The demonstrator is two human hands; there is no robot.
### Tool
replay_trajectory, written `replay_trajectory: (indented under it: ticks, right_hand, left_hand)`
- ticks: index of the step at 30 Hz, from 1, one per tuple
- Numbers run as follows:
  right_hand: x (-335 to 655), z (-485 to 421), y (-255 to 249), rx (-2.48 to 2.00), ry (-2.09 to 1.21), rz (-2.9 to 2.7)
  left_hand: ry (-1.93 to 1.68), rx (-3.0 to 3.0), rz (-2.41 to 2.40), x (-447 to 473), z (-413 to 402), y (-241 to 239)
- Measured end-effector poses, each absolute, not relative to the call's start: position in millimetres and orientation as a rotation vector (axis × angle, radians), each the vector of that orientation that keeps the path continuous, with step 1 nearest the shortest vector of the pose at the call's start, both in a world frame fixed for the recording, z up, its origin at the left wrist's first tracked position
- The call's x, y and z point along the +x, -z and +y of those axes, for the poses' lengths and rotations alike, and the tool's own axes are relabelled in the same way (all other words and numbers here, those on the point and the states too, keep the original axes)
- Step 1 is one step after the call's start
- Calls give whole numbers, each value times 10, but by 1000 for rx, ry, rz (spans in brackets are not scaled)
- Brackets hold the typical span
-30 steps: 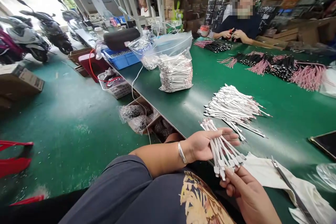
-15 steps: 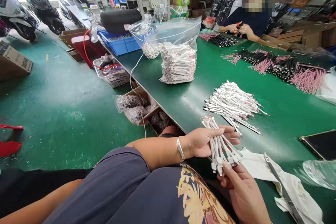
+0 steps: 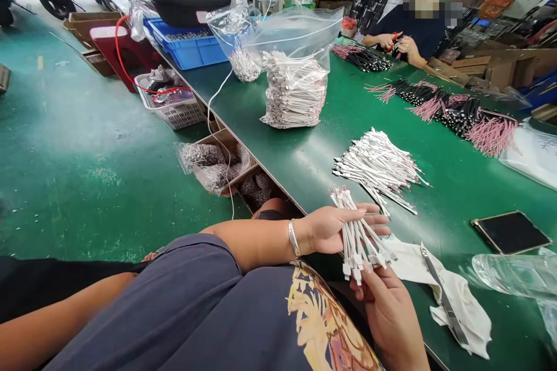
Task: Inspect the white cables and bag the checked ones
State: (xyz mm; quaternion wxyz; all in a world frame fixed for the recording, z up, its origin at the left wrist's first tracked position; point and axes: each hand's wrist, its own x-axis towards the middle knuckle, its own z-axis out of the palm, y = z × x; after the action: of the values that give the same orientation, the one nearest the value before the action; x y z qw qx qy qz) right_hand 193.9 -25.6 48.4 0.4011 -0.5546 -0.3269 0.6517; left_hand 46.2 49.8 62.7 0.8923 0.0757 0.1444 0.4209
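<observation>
My left hand [image 3: 331,228], with a silver bangle on the wrist, lies palm up at the near edge of the green table [image 3: 461,185] and grips a bundle of short white cables [image 3: 355,231]. My right hand [image 3: 386,307] is just below it, fingertips pinched on the connector ends of that bundle. A loose pile of the same white cables [image 3: 378,166] lies on the table just beyond my hands.
A clear bag full of white cables [image 3: 295,93] stands further along, a second bag [image 3: 237,46] behind it. A white cloth with metal tweezers [image 3: 444,295], a dark phone [image 3: 510,232] and clear plastic [image 3: 517,272] lie to the right. Black-and-pink wires [image 3: 456,109] lie before a seated co-worker [image 3: 413,29].
The view has shifted left and down, so everything sits slightly higher and further left. My hands keep the same hold on the bundle; my right fingers have shifted slightly along the connector ends.
</observation>
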Motion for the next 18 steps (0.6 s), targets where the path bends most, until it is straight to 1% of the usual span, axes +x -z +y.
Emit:
replay_trajectory:
  ticks: [12, 18]
  right_hand:
    - [2006, -429, -350, -1423, -1723, -868]
    - [1987, -492, -204, -1425, -1642, -909]
  left_hand:
    - [-876, 161, 312, 453, 286, -613]
    - [-929, 184, 349, 443, 161, -579]
